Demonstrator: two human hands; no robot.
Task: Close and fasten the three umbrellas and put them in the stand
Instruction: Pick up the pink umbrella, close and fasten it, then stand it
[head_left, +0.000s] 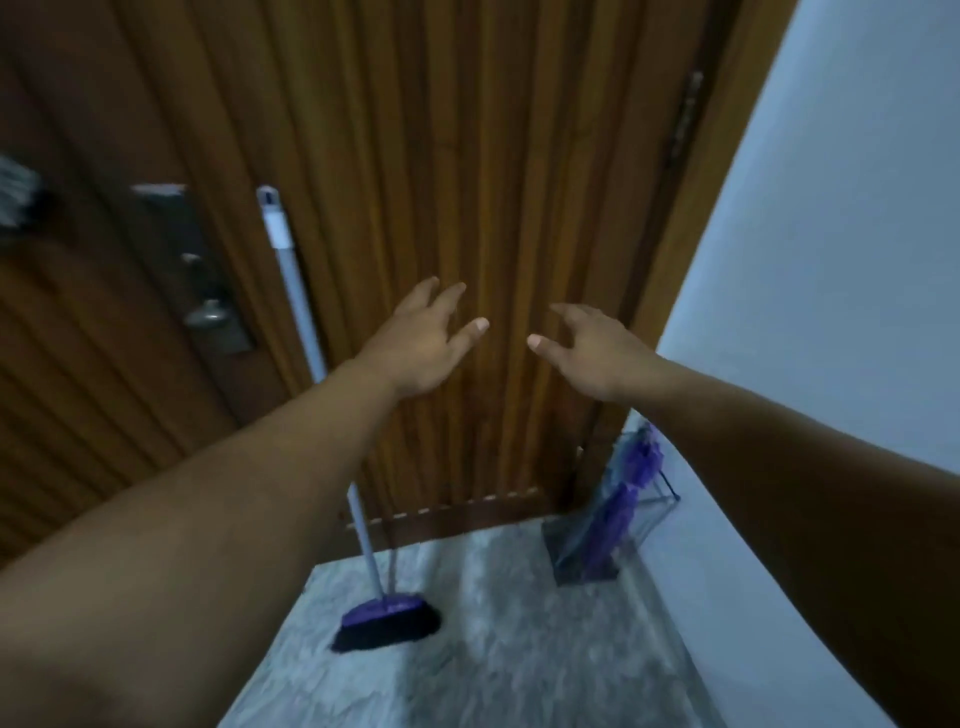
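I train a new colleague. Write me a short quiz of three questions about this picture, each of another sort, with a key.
1. True or false: the left hand grips the broom.
2. Where is the stand with the purple umbrella?
A. in the corner by the white wall, right of the door
B. left of the broom
C. in the right hand
3. Fill in: the broom leans against the wooden ____.

Key: 1 false, both hands are held out with fingers spread, holding nothing; 2 A; 3 door.
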